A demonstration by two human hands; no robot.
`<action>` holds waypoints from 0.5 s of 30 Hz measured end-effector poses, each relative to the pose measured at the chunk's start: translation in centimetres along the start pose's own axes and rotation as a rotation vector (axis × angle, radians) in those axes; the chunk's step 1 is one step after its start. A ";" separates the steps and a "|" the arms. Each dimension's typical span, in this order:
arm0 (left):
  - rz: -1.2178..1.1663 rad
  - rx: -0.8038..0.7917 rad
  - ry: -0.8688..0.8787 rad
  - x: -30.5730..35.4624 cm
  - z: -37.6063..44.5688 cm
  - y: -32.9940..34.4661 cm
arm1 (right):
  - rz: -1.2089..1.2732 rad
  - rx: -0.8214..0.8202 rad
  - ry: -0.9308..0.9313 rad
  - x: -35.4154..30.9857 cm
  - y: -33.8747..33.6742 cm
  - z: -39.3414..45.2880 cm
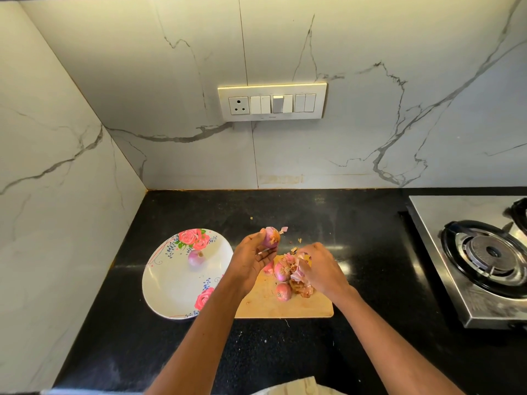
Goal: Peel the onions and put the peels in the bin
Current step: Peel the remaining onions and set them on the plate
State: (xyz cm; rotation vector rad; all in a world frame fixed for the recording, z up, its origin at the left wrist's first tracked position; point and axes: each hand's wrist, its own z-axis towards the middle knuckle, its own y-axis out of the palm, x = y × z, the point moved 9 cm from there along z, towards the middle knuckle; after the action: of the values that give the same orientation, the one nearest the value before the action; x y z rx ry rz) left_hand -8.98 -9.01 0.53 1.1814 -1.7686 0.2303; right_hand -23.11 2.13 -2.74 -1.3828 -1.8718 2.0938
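1 peeled purple onion [196, 257] is laid on the white oval rose-printed plate [168, 283]; a partly skinned purple onion [270, 238] is gripped aloft by the left hand [251, 262]. 2 unpeeled red onions [282, 280] remain on the pale wooden cutting board [285, 305], where loose papery pink peels [298, 273] are pinched by the right hand [319, 266]. No bin is seen; binning is judged undone.

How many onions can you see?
4. One onion in the left hand at, one on the flowered plate at, two on the cutting board at and. More may hide under the peels by the right hand.
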 end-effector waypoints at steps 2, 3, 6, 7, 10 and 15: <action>0.022 -0.011 0.033 0.2 0.0 -0.1 | 0.155 0.043 -0.031 -1.4 -1.3 0.5; 0.037 -0.016 0.054 0.4 0.1 0.0 | 0.259 0.065 -0.035 -2.2 -2.1 0.7; 0.084 -0.027 0.110 1.1 0.2 0.6 | 0.419 0.097 -0.085 -5.1 -4.0 1.4; 0.094 -0.028 0.125 1.3 0.2 0.9 | 0.425 0.096 -0.113 -5.9 -4.5 1.4; 0.111 -0.026 0.169 2.1 0.4 1.4 | 0.438 0.111 -0.146 -6.9 -5.4 1.7; 0.157 -0.041 0.206 2.6 0.3 1.9 | 0.470 0.132 -0.148 -6.3 -6.0 1.4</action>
State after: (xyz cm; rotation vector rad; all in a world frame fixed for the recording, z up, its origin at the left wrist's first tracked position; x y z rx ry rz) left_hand -10.79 -9.81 3.07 0.9545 -1.6769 0.3928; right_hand -23.20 -0.64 5.69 -1.8207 -1.5238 2.5352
